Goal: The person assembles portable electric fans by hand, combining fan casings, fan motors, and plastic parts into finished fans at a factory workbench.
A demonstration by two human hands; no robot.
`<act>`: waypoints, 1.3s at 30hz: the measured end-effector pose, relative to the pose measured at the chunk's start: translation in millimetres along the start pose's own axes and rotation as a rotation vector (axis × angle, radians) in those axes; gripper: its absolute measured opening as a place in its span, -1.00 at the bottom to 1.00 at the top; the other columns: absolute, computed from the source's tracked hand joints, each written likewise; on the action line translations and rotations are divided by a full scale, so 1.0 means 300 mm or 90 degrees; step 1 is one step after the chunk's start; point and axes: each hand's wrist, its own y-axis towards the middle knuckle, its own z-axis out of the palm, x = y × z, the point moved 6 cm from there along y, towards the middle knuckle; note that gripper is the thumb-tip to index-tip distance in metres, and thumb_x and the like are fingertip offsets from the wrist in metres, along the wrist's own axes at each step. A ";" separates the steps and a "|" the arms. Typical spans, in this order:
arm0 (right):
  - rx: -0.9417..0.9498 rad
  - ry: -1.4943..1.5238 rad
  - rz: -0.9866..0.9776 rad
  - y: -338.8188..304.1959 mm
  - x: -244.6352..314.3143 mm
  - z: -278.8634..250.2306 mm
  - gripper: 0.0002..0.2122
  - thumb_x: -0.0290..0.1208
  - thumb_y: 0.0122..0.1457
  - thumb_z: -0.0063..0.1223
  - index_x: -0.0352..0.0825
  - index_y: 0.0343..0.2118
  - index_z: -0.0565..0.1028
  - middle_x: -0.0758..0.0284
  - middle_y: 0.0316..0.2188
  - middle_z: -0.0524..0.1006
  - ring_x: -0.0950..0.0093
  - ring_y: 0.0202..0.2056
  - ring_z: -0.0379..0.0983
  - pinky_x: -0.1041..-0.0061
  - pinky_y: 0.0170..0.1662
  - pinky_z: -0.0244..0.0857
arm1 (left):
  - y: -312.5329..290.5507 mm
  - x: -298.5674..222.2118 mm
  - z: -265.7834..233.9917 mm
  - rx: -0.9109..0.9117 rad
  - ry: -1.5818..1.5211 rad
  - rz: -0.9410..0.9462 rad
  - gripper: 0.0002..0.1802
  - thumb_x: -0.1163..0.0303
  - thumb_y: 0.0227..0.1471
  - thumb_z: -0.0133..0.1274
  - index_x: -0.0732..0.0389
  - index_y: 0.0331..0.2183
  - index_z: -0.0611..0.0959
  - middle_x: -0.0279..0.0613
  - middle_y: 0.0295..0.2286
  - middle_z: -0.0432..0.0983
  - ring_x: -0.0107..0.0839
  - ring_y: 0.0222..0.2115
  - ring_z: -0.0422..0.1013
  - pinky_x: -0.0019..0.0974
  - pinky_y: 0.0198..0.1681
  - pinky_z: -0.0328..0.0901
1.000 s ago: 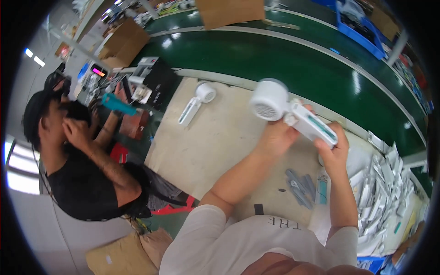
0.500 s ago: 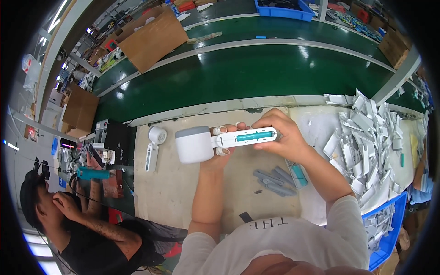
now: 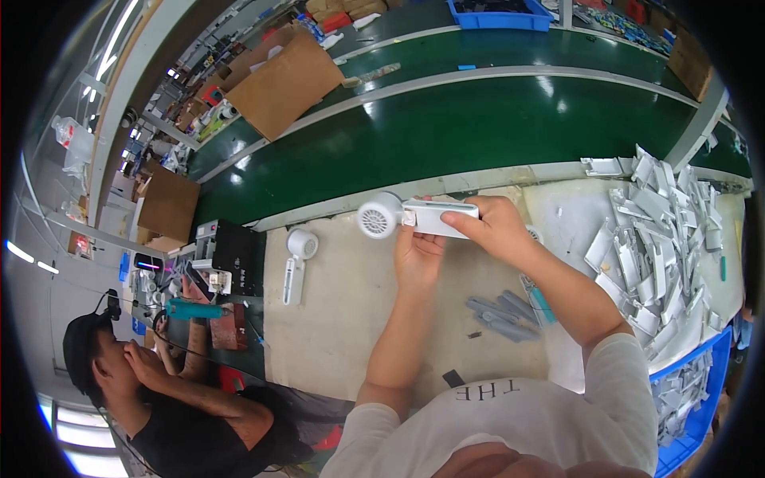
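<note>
In front of me is a white handheld fan [image 3: 379, 218] with a round slotted grille, its head pointing left and its handle lying roughly level to the right. My left hand [image 3: 422, 251] grips the handle from below, near the neck. My right hand [image 3: 502, 227] is closed round the handle's other end, thumb pressed on the white side. Any teal part inside the handle is hidden from this angle. Behind my right wrist shows part of a round white piece [image 3: 535, 233]. Farther left, a similar white fan [image 3: 301, 245] lies on the table covering.
Grey plastic strips [image 3: 504, 317] lie beside a clear tray with teal pieces [image 3: 542, 306]. White plastic parts [image 3: 657, 255] are heaped at right, above a blue bin [image 3: 697, 402]. A co-worker [image 3: 159, 382] sits at left near a black machine [image 3: 227, 255]. A green conveyor [image 3: 478, 119] runs behind.
The fan has been turned so its grille shows and the teal cylinder in its handle is out of sight. My right thumb now lies across the handle. The whole view has shifted slightly.
</note>
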 end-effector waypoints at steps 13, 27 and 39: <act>-0.013 -0.228 -0.141 -0.020 0.113 0.029 -0.56 -0.01 -0.11 0.08 -0.38 -0.43 0.43 0.23 -0.54 0.41 0.33 -0.52 0.36 0.43 -0.45 0.23 | 0.051 -0.015 -0.030 -0.031 -0.067 -0.017 -0.62 0.26 0.10 -0.18 0.26 -0.08 0.32 -0.15 -0.10 0.29 -0.31 -0.08 0.25 -0.17 0.01 0.19; 0.154 -0.125 0.019 -0.111 0.034 0.001 -0.76 -0.29 0.02 0.02 -0.42 -0.49 0.45 0.22 -0.57 0.43 0.34 -0.57 0.34 0.46 -0.48 0.22 | -0.040 -0.176 0.029 0.122 0.426 0.009 -0.63 0.37 -0.10 0.04 0.27 -0.19 0.44 -0.18 -0.30 0.46 -0.32 -0.27 0.41 -0.24 -0.17 0.30; 0.652 0.904 -0.256 -0.368 0.495 -0.134 -0.92 -0.47 0.03 0.05 -0.34 -0.43 0.48 -0.01 -0.40 0.49 0.45 -0.55 0.43 0.70 -0.56 0.25 | -0.065 -0.684 -0.358 -0.326 1.509 0.097 -0.54 0.39 -0.23 0.08 0.28 -0.19 0.41 0.07 -0.32 0.46 -0.04 -0.27 0.38 -0.06 -0.22 0.24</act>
